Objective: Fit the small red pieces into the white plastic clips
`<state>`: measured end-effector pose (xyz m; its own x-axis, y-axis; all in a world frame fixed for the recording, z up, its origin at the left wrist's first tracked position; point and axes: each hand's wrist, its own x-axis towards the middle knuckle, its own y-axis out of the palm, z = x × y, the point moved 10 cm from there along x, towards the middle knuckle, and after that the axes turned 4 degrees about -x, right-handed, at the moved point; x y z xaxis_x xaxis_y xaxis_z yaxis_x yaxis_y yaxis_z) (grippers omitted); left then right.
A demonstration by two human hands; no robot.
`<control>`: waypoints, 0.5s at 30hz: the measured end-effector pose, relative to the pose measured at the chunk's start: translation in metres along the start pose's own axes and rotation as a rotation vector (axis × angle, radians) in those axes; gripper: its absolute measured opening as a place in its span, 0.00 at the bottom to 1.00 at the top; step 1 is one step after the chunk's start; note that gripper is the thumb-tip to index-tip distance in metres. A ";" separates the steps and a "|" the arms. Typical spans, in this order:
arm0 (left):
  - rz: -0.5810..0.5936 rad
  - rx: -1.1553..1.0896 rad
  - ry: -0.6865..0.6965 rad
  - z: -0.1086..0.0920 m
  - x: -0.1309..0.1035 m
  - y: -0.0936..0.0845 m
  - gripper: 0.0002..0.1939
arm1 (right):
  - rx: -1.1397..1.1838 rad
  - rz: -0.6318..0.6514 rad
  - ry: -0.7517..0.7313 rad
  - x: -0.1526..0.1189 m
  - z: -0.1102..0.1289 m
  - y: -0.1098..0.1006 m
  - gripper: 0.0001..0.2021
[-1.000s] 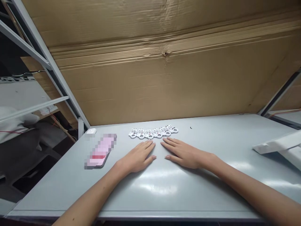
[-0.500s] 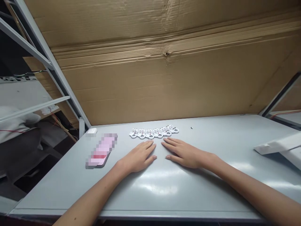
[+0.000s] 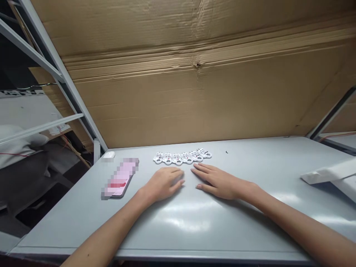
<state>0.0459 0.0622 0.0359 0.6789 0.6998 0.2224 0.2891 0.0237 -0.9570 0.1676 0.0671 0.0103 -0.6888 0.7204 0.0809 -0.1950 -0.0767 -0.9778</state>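
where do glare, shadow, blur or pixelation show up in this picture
Head view: bright glare on the tabletop between the forearms; head view: a soft shadow below the right forearm; head view: the pink phone is largely pixelated; head view: the left hand looks slightly blurred at the fingers, the right hand crisper.

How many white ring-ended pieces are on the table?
6, in a row beyond the left hand and right hand, left to right: first piece, second, third, fourth, fifth, sixth. None seems hidden.
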 end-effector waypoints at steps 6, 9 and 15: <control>-0.226 0.076 -0.337 0.066 -0.007 -0.035 0.19 | -0.011 0.020 0.006 0.000 0.000 0.001 0.35; -0.135 0.114 -0.418 0.084 -0.010 -0.025 0.20 | 0.002 0.004 0.006 -0.001 0.000 0.000 0.34; -0.048 0.168 -0.549 0.088 -0.015 -0.022 0.25 | -0.017 0.018 0.017 -0.001 -0.001 0.003 0.35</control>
<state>-0.0301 0.1136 0.0370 0.2046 0.9622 0.1800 0.1696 0.1463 -0.9746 0.1684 0.0673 0.0066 -0.6804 0.7303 0.0601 -0.1703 -0.0778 -0.9823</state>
